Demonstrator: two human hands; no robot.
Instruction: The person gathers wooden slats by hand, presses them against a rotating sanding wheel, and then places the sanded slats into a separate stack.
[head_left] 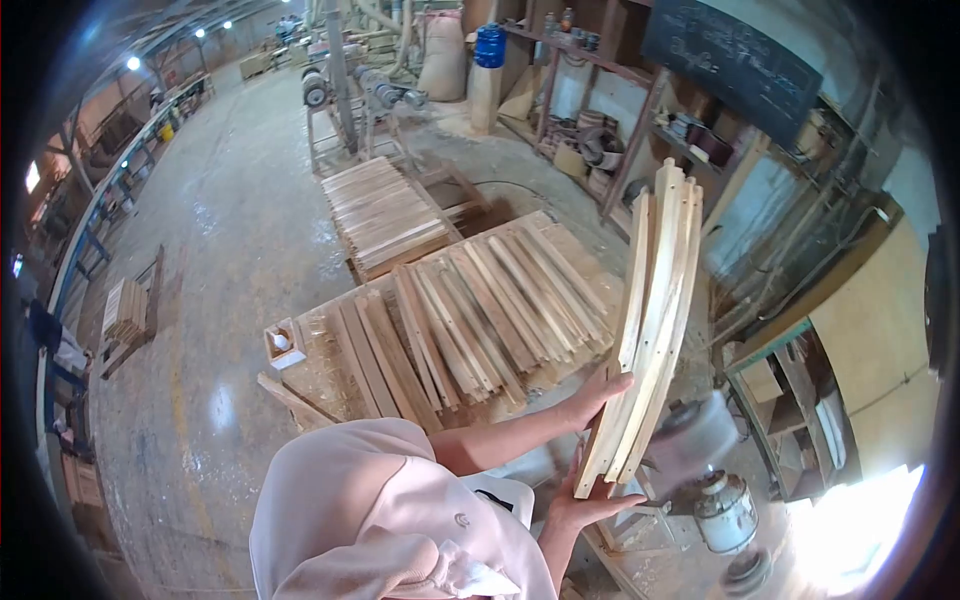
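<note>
A bundle of several long wooden slats point(650, 320), pale with small drilled holes and narrowed upper ends, stands nearly upright in both my hands. My left hand point(596, 400) is closed around its left edge, thumb across the front. Lower down, my right hand point(590, 508) holds the bottom end from beneath, some fingers stretched to the right. To the left of the bundle, many similar slats point(480, 310) lie side by side on a wooden work table point(310, 335). A small box with a white bottle point(282, 341) sits at the table's left corner.
Behind the table is a stack of short boards point(385, 213). A grinding machine with a motor point(724, 512) stands close by my right hand. Shelving point(790, 400) is at the right, a blackboard point(735, 65) on the wall. Another wood stack point(125, 308) rests on the left floor.
</note>
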